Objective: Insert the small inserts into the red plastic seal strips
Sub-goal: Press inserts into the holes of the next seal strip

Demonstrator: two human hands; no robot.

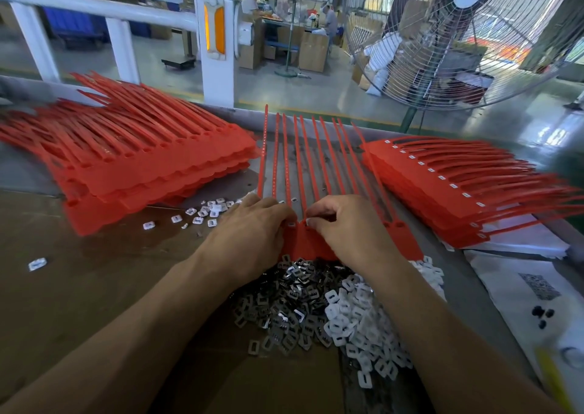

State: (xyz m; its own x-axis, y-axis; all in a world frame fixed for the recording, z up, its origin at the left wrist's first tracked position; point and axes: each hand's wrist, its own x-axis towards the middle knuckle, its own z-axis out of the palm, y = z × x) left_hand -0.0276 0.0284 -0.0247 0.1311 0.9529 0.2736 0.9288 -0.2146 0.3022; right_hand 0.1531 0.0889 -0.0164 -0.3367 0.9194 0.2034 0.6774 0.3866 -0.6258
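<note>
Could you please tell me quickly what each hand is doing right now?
Left hand: fingers curled, pressing on the red seal strip on the table.
Right hand: fingers curled, pinching at the same strip's head; whether it holds an insert cannot be told.

The left hand [252, 239] and right hand [344, 230] cover most of the tag end of the red seal sheet [303, 173], so whether the curled fingertips pinch an insert cannot be told. At 9 o'clock the stack of red sheets [132, 154] blurs and runs off the edge. At 3 o'clock the finished stack [458, 189] is cut off. The printed paper [537, 290] at 4 o'clock is unreadable.
</note>
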